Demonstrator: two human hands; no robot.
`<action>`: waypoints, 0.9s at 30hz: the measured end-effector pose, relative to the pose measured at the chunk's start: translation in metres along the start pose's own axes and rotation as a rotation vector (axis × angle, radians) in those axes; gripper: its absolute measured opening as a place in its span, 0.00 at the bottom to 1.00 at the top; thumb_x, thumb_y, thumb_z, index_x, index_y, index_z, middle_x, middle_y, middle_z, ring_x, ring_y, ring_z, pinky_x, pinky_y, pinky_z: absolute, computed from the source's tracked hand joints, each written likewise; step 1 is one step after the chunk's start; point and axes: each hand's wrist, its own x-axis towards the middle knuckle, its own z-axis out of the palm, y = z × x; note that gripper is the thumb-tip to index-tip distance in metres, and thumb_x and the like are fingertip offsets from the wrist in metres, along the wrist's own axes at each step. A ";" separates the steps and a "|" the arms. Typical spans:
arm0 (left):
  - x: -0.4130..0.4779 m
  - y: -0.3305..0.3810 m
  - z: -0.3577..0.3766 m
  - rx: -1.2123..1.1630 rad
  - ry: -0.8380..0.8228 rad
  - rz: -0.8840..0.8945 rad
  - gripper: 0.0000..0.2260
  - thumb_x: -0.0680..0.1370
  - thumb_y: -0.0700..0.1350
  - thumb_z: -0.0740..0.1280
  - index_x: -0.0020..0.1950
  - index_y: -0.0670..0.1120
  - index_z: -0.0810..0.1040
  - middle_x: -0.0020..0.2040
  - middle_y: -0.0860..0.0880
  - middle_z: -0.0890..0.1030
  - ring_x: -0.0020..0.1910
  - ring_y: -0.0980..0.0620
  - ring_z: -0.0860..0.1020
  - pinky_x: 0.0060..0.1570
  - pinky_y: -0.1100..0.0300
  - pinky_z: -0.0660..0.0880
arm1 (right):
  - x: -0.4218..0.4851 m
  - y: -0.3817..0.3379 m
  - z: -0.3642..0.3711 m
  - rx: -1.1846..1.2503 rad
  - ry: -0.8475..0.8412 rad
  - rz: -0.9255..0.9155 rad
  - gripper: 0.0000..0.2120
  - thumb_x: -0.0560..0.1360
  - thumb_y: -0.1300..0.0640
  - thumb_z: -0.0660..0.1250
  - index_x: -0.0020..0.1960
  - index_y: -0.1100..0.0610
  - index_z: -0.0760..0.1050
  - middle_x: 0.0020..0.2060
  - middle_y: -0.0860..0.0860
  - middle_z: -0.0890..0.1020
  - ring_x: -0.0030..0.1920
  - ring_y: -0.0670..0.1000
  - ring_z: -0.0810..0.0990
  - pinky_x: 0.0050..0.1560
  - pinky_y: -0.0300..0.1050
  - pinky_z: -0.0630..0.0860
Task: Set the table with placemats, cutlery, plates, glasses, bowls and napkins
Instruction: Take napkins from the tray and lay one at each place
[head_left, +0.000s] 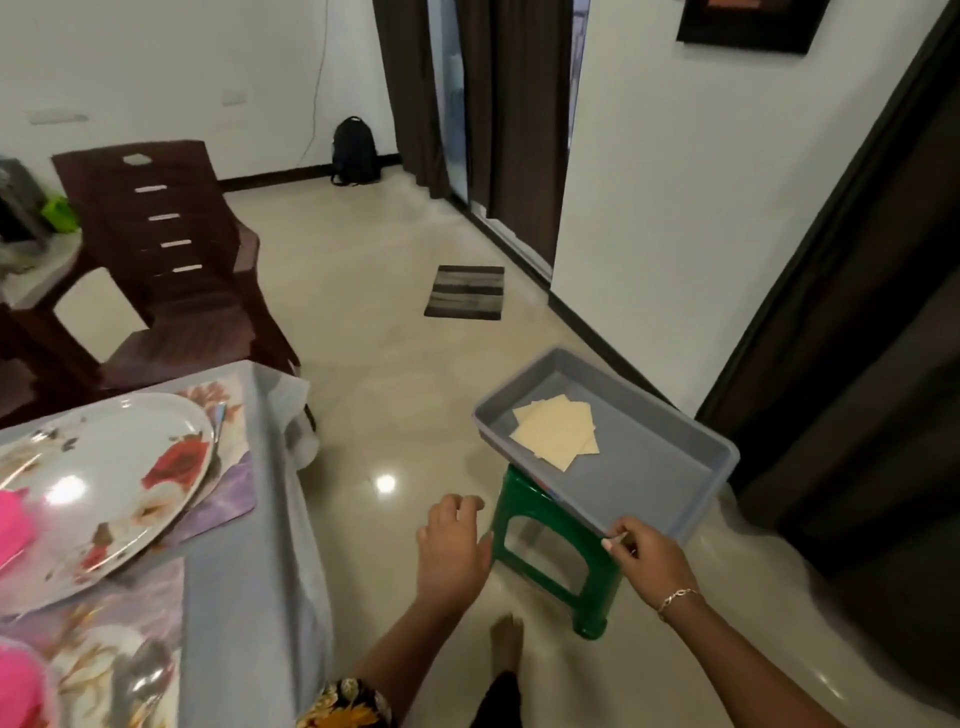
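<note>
A grey tray (649, 467) rests on a green stool (550, 540) to the right of the table. Cream napkins (556, 430) lie in its far corner. My right hand (649, 558) pinches the tray's near rim. My left hand (452, 540) hovers over the floor just left of the stool, fingers loosely curled, holding nothing. On the table at the left, a flowered plate (104, 483) sits on a floral placemat (228, 493), with cutlery (218, 421) at its far side. A second placemat (104, 639) lies nearer, with pink bowls (15, 519) at the left edge.
The table has a grey cloth (249, 597). Stacked dark plastic chairs (171, 270) stand behind it. A striped mat (465, 291) and a black backpack (356, 150) are on the shiny floor. Dark curtains (857, 364) hang at the right. My bare foot (506, 644) is below the stool.
</note>
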 end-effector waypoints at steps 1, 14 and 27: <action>0.019 0.002 0.006 -0.022 0.000 -0.019 0.17 0.79 0.51 0.60 0.68 0.52 0.66 0.65 0.53 0.68 0.64 0.54 0.66 0.62 0.61 0.64 | 0.017 0.004 -0.003 0.008 -0.005 0.022 0.04 0.76 0.56 0.65 0.44 0.56 0.73 0.34 0.50 0.77 0.35 0.47 0.74 0.33 0.34 0.67; 0.257 0.007 0.070 -0.103 -0.333 -0.115 0.16 0.79 0.46 0.63 0.65 0.46 0.69 0.64 0.48 0.72 0.62 0.51 0.70 0.57 0.63 0.68 | 0.244 0.020 -0.015 -0.043 -0.212 0.282 0.06 0.76 0.58 0.64 0.41 0.52 0.70 0.33 0.48 0.76 0.38 0.49 0.75 0.35 0.37 0.68; 0.371 -0.011 0.171 -0.088 -0.560 -0.259 0.13 0.79 0.46 0.63 0.61 0.42 0.71 0.59 0.44 0.73 0.56 0.47 0.73 0.53 0.58 0.69 | 0.412 0.055 0.036 -0.083 -0.405 0.339 0.14 0.74 0.65 0.63 0.60 0.60 0.74 0.57 0.57 0.78 0.58 0.56 0.75 0.58 0.42 0.70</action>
